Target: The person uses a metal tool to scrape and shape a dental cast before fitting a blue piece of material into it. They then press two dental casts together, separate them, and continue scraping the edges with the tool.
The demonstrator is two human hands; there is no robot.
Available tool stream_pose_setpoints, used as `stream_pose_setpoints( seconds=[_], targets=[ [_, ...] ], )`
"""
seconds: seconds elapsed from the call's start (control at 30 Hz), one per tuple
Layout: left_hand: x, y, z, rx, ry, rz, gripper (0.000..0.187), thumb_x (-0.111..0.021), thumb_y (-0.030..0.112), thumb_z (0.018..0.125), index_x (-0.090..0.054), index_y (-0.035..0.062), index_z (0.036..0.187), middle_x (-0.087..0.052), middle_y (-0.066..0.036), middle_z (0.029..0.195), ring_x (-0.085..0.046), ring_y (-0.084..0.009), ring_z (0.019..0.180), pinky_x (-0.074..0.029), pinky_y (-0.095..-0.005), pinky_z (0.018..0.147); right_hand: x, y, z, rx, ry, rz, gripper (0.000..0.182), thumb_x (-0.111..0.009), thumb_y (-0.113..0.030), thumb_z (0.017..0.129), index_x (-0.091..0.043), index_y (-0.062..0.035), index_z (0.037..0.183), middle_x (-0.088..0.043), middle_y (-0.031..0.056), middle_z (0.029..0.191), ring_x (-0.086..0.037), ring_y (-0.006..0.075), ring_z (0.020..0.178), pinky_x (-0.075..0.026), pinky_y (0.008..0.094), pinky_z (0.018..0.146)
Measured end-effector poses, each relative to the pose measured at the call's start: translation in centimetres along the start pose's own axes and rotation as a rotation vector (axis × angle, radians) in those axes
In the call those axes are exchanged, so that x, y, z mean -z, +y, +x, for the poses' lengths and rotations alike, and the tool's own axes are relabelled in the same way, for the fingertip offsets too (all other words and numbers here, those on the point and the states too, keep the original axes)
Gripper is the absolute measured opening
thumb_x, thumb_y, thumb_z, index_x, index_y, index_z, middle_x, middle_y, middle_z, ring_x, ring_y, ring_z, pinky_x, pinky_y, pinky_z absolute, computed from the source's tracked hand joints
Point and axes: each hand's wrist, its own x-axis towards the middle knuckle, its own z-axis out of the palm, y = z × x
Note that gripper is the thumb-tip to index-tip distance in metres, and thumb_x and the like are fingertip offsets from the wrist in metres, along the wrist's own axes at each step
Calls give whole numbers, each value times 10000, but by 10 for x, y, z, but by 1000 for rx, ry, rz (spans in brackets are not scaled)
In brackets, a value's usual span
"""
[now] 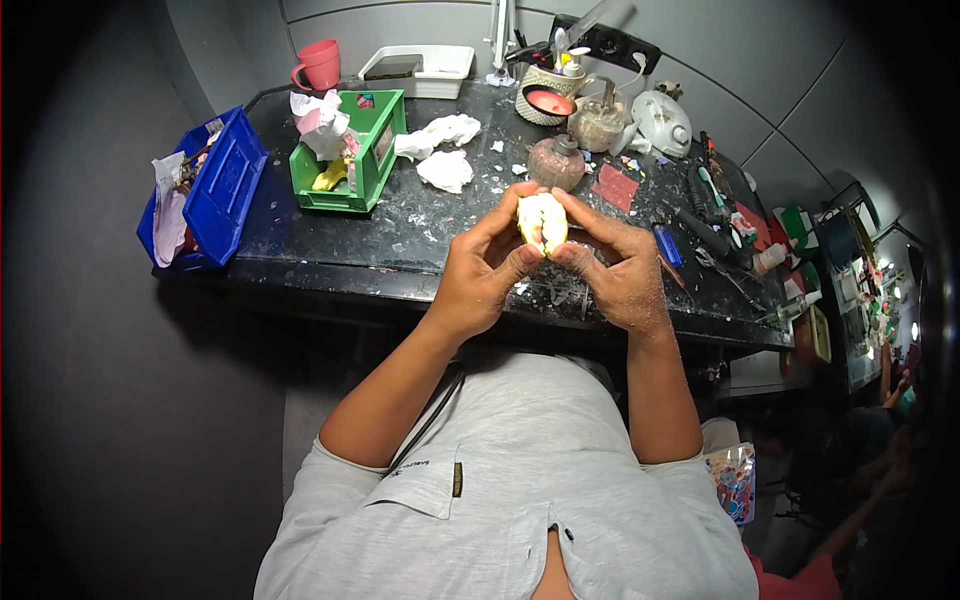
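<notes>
Both my hands hold a small pale yellow piece shaped like a dental cast in front of my chest, just above the table's near edge. My left hand grips its left side, with the thumb low and the fingertips at the top. My right hand grips the right side in the same way, and whitish dust speckles its skin and wrist. Fine details of the piece are washed out by glare. Just beyond my fingertips stands a pinkish glass spirit burner. A red wax sheet lies beside it.
The black table is strewn with white scraps. At left are a blue bin and a green bin; crumpled tissue lies nearby. A pink mug and white tray stand behind. Hand tools and a blue lighter lie right.
</notes>
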Motion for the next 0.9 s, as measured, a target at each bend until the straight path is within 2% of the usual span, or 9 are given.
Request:
stream_pose_setpoints(
  seconds=[0.2,0.27,0.37,0.53,0.7,0.77,0.8,0.87,0.9],
  targets=[
    [0,-1,1,-7,8,2,728,-710,212,964,-336,-74,1520,-510,-170,1453,-517,-211,1323,-397,-363,1136,0,-1,2,-25,1,4,543,-792,-30,836,-622,-11,1351,-681,197,1280,-671,201,1134,-532,335,997],
    [0,-1,1,-6,7,18,722,-706,217,968,-340,-75,1517,-518,-165,1441,-520,-207,1316,-398,-360,1133,-2,0,4,-14,25,-89,522,-795,-48,840,-633,-4,1334,-700,191,1245,-674,184,1130,-543,330,968],
    [0,0,3,-16,21,15,714,-704,232,971,-350,-65,1515,-550,-144,1393,-535,-190,1281,-413,-345,1110,-4,0,7,-37,41,-66,498,-794,-66,846,-645,1,1317,-719,186,1205,-693,178,1095,-548,326,945],
    [5,-2,3,75,79,-70,710,-686,297,981,-367,-37,1521,-586,-118,1333,-545,-162,1230,-437,-320,1060,-3,-6,14,-36,19,-139,477,-802,-105,850,-660,10,1291,-731,188,1171,-717,188,1029,-556,324,920],
    [0,0,4,63,95,-44,704,-668,310,990,-365,-36,1523,-577,-117,1354,-541,-155,1239,-446,-308,1048,-3,-9,16,-50,11,-153,464,-804,-142,858,-669,20,1272,-736,194,1150,-722,182,1004,-565,322,894],
    [-2,0,5,69,96,-25,698,-662,305,994,-361,-34,1526,-569,-119,1367,-540,-156,1247,-449,-310,1050,-3,-9,16,-106,30,-85,426,-777,-146,897,-669,10,1279,-744,171,1129,-720,170,983,-570,300,863],
    [-4,0,6,101,128,-75,676,-609,324,1021,-345,-35,1529,-559,-140,1383,-555,-182,1245,-457,-322,1054,-3,-5,16,-105,37,-80,426,-777,-146,897,-669,10,1279,-744,171,1129,-720,170,983,-570,300,863],
    [0,2,7,129,162,-118,656,-557,343,1049,-329,-37,1533,-549,-160,1399,-570,-207,1243,-465,-334,1059,1,9,17,-183,169,158,369,-724,-136,949,-667,2,1286,-740,141,1107,-715,168,964,-581,286,836],
    [7,1,7,166,136,-257,630,-484,357,1072,-314,-39,1531,-535,-193,1410,-586,-247,1233,-477,-360,1061,5,13,19,-210,223,286,318,-660,-142,998,-667,15,1274,-729,115,1090,-712,177,952,-599,304,835]
  ],
)
